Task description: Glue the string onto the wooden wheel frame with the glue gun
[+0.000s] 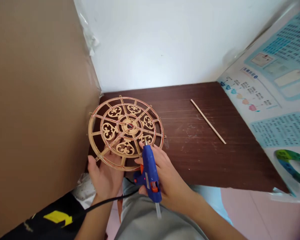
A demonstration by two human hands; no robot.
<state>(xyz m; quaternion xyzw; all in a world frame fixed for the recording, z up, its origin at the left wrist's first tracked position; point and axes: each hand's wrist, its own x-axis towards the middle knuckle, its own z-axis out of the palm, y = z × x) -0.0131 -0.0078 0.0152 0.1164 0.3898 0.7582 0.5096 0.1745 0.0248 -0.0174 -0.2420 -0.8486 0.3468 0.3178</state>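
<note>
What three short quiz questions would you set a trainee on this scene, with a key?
1. Which hand grips the blue hot glue gun?
2. True or false: the thin wooden stick touches the round fretwork wooden wheel.
3. What sticks out of the gun's lower end, opposite the nozzle? A) a translucent glue stick B) a pencil C) a screwdriver

Key:
1. The right hand
2. False
3. A
</note>
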